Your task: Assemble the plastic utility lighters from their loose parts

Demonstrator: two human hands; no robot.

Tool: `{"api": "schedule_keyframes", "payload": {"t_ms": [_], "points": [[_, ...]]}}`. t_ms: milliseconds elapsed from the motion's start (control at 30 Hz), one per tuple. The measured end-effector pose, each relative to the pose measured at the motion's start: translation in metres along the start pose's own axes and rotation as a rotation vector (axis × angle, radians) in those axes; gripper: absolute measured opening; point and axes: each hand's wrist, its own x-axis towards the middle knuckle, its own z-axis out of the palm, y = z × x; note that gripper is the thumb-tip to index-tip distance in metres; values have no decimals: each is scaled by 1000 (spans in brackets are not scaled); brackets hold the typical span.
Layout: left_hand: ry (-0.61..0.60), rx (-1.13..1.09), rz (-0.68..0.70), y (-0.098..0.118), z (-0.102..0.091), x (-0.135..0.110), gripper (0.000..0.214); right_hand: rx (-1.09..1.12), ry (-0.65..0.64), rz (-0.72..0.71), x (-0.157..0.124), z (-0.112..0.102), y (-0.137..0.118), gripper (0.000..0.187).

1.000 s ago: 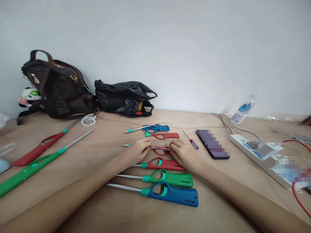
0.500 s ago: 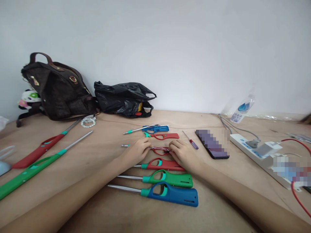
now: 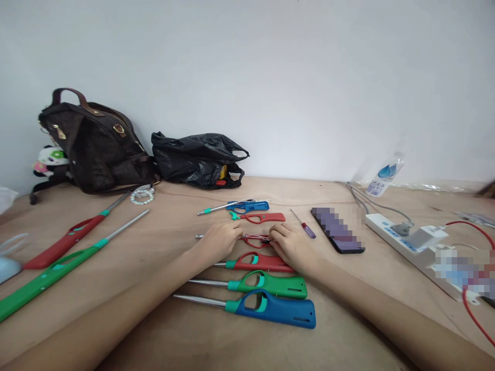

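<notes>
An opened red utility lighter (image 3: 254,244) lies on the table between my hands, with thin wires and a metal rod along its upper edge. My left hand (image 3: 226,239) pinches the lighter at its nozzle end and covers much of it; a metal tip shows left of the wrist. My right hand (image 3: 288,245) is closed over the handle end, its fingertips hiding that part. Just beyond lies a red lighter shell half (image 3: 266,218) with a teal piece at its left end. Nearer me lies a whole red lighter (image 3: 263,262), partly under my right hand.
Closer to me are a green lighter (image 3: 282,286) and a blue lighter (image 3: 286,309). An opened blue lighter (image 3: 251,207) lies farther back. To the right are a screwdriver (image 3: 308,230), a phone (image 3: 336,232) and a power strip (image 3: 386,229). A black plastic bag (image 3: 189,157) stands behind.
My left hand has shifted slightly toward me, and the metal tip left of it sits a little lower, without the teal bit seen before. My right hand is almost still.
</notes>
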Motion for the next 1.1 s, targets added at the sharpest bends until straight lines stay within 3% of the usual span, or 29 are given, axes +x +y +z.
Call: {"api": "schedule_keyframes", "payload": {"t_ms": [167, 433, 600, 800, 1100], "points": [[-63, 7, -23, -2, -2, 1, 20, 28, 31, -17, 0, 0, 0, 18], [14, 69, 156, -2, 1, 2, 24, 15, 5, 4, 2, -3, -3, 13], [-8, 107, 183, -1, -2, 1, 21, 45, 30, -16, 2, -3, -2, 15], [58, -3, 95, 5, -3, 0, 17, 34, 21, -36, 1, -2, -1, 16], [59, -302, 127, 11, -2, 5, 28, 54, 26, -1, 2, -2, -2, 20]]}}
